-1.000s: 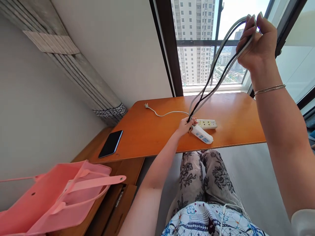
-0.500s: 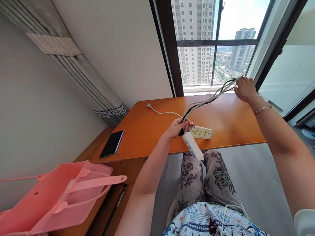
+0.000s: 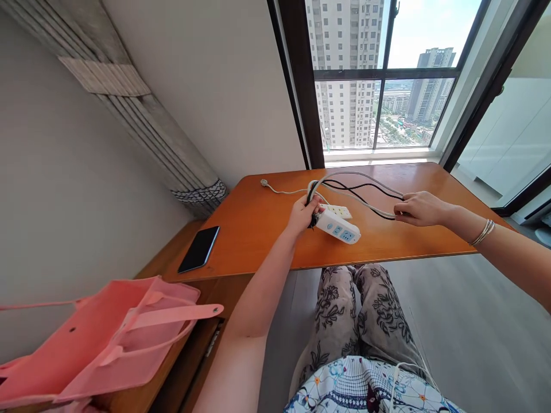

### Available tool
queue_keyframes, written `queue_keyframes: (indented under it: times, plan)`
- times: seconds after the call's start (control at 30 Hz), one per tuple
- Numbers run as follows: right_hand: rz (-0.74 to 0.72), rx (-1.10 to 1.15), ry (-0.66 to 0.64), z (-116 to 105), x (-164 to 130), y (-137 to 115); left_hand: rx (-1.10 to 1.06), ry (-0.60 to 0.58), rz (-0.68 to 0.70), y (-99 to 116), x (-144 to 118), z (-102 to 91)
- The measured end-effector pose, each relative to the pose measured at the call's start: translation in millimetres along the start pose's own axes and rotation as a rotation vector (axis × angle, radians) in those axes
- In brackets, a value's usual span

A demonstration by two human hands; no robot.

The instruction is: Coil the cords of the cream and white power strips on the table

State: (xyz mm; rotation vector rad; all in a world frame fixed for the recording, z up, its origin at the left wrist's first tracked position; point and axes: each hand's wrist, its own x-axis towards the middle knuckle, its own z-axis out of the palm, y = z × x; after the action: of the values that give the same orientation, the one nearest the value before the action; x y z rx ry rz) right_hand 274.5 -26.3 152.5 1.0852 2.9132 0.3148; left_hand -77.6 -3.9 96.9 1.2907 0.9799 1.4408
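— While my left hand (image 3: 303, 211) grips the looped cords (image 3: 361, 192) beside the white power strip (image 3: 338, 227), what has the right?
— My right hand (image 3: 419, 208) pinches the loop's far end, low over the wooden table (image 3: 258, 235); a phone (image 3: 198, 249) lies well left.

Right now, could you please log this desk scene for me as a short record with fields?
surface: orange wooden table by a window
left hand: grips the bundled cables at the power strips' end
right hand: holds the far loop of the cables, low over the table
power strips: two, white, lying on the table by the left hand
loose plug: far left on the table
phone: dark, on the lower shelf
bag: pink, near left
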Motion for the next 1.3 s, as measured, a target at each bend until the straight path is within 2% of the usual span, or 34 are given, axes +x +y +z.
queue_keyframes:
  times: [0.1,0.2,0.27,0.33,0.4,0.47,0.53,0.63,0.77,0.97,1.03,1.13,1.23,1.3]
  plan:
    - [0.021,0.227,-0.125,-38.7,8.9,-29.7,0.081,-0.023,0.032,-2.0,-2.3,12.3]
    - [-0.074,0.605,-0.219,-68.1,26.6,-54.4,0.068,-0.123,0.069,-4.4,-6.5,29.7]
    - [-0.138,0.908,-0.240,-76.5,41.7,-66.8,0.008,-0.227,0.068,-7.5,-9.8,41.7]
    - [-0.096,1.201,-0.217,-77.1,57.8,-76.9,-0.069,-0.317,0.057,-11.9,-12.8,52.1]
    - [0.042,1.475,-0.153,-73.2,73.7,-85.4,-0.142,-0.394,0.048,-16.7,-15.5,59.2]
    - [0.201,1.711,-0.023,-67.4,88.9,-92.0,-0.197,-0.458,0.044,-20.8,-17.8,62.2]
    - [0.329,1.894,0.173,-61.1,103.3,-95.0,-0.217,-0.486,0.062,-22.8,-19.5,61.9]
    - [0.483,2.066,0.483,-50.3,122.1,-92.3,-0.147,-0.442,0.127,-20.9,-20.6,59.8]
    - [0.595,2.087,0.792,-32.9,141.2,-87.5,0.001,-0.414,0.155,-13.2,-20.3,64.4]
    - [0.579,2.079,0.987,-19.9,154.1,-97.4,0.174,-0.293,0.039,-10.4,-26.6,80.5]
    - [0.523,2.083,0.953,-24.7,150.3,-96.1,0.225,-0.243,0.017,-9.6,-29.4,82.1]
    - [0.425,1.977,0.735,-35.8,135.9,-82.9,0.255,-0.211,0.002,-5.0,-31.9,78.5]
    - [0.389,1.664,0.551,-38.5,120.3,-63.9,0.268,-0.297,-0.011,1.4,-31.8,70.4]
    - [0.440,1.488,0.527,-30.9,114.6,-54.5,0.261,-0.367,-0.020,4.9,-31.2,65.6]
